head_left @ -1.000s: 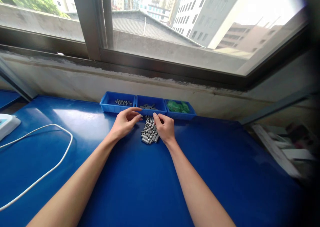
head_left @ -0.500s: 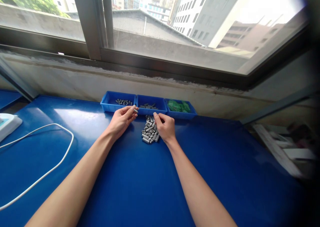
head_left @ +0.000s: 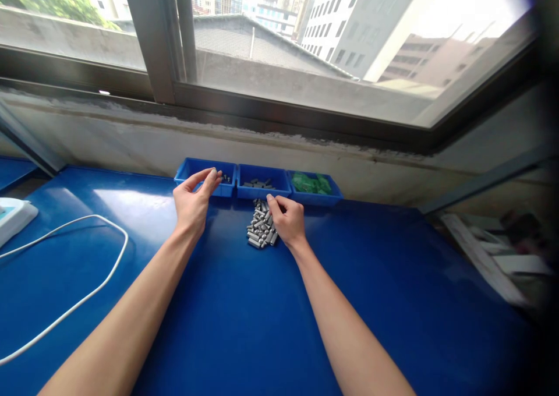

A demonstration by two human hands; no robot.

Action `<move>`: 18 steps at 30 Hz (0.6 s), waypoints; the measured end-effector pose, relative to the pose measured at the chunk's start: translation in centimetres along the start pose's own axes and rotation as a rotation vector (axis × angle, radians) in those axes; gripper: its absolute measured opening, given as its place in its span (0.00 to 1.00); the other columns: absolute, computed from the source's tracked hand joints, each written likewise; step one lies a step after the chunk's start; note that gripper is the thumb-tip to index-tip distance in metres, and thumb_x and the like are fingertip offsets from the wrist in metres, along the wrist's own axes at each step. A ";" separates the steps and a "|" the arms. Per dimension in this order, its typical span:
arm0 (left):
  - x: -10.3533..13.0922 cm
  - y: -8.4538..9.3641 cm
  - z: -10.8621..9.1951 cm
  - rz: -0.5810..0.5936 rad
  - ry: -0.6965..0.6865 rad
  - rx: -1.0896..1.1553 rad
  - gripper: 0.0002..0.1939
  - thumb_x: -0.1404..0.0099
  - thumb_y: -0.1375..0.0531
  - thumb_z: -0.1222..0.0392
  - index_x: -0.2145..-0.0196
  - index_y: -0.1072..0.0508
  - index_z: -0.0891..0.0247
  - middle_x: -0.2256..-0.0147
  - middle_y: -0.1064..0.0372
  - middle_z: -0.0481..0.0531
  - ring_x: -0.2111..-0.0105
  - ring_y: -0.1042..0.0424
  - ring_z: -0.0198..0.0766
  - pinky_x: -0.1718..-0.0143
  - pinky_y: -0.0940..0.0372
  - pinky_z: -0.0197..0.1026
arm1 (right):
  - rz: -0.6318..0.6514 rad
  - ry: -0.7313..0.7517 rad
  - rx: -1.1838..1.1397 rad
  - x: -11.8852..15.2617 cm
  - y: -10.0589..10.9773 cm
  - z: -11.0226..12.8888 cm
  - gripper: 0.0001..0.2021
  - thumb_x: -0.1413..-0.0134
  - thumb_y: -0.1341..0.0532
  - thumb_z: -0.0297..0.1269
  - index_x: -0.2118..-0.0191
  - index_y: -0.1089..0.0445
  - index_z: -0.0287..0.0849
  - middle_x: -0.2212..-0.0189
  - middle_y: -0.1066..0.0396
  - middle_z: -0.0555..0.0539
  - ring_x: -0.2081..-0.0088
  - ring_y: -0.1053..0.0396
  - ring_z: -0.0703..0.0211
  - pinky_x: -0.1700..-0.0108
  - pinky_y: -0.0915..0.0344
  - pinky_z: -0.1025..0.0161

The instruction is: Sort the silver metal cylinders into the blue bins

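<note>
My left hand (head_left: pixel 192 201) hovers at the left blue bin (head_left: pixel 181 180), its thumb and fingers pinched together above the front wall. Whatever that pinch holds is too small to make out. Small metal parts (head_left: pixel 226 179) show inside this bin, partly covered by the hand. On the table a pile of short metal cylinders (head_left: pixel 261 228) lies in front of the middle bin. Beside it, my right hand (head_left: pixel 289 218) is closed, thumb against curled fingers, at the pile's right edge. I cannot see what those fingers hold, if anything.
The middle blue bin (head_left: pixel 264 193) contains dark metal pieces (head_left: pixel 258 183). Green plastic bags (head_left: pixel 311 183) fill the right bin. A white cable (head_left: pixel 124 250) curves over the blue table's left side, near a white device (head_left: pixel 15 218). Behind the bins rise a wall and window.
My left hand has moved left and slightly up, from near the middle bin to the left bin. The metal piece seen at its fingertips no longer shows. My right hand is nearly still.
</note>
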State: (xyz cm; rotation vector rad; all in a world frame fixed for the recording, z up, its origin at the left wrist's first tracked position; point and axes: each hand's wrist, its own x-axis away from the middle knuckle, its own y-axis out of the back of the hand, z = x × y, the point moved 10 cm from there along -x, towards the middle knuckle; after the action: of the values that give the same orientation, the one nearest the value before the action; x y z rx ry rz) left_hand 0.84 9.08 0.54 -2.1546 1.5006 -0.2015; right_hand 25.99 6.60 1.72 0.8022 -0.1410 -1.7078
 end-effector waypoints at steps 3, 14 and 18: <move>0.0 0.0 0.2 0.023 -0.019 -0.053 0.23 0.43 0.27 0.50 0.53 0.19 0.67 0.57 0.20 0.59 0.52 0.20 0.47 0.41 0.30 0.50 | -0.002 0.007 0.001 0.0 0.0 0.0 0.26 0.35 0.43 0.51 0.82 0.39 0.44 0.85 0.43 0.54 0.79 0.46 0.64 0.71 0.50 0.61; 1.6 -3.2 -0.9 0.291 -0.148 -0.373 0.16 0.34 0.34 0.51 0.54 0.18 0.64 0.57 0.19 0.56 0.55 0.20 0.46 0.47 0.28 0.45 | -0.008 0.008 0.013 0.0 0.1 0.2 0.24 0.36 0.42 0.49 0.81 0.39 0.43 0.84 0.42 0.54 0.79 0.45 0.64 0.71 0.50 0.62; 3.3 -5.3 -0.4 0.505 -0.192 -0.563 0.12 0.34 0.36 0.55 0.56 0.18 0.63 0.62 0.19 0.55 0.63 0.20 0.43 0.57 0.27 0.43 | -0.012 0.007 0.008 0.0 0.1 0.2 0.23 0.36 0.42 0.49 0.80 0.38 0.44 0.84 0.42 0.54 0.79 0.44 0.64 0.71 0.49 0.62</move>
State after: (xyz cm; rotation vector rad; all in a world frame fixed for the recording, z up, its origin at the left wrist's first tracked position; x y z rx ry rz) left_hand 6.39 7.38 2.95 -2.0062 2.0931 0.6525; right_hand 25.94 6.55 1.93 0.8164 -0.1391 -1.7168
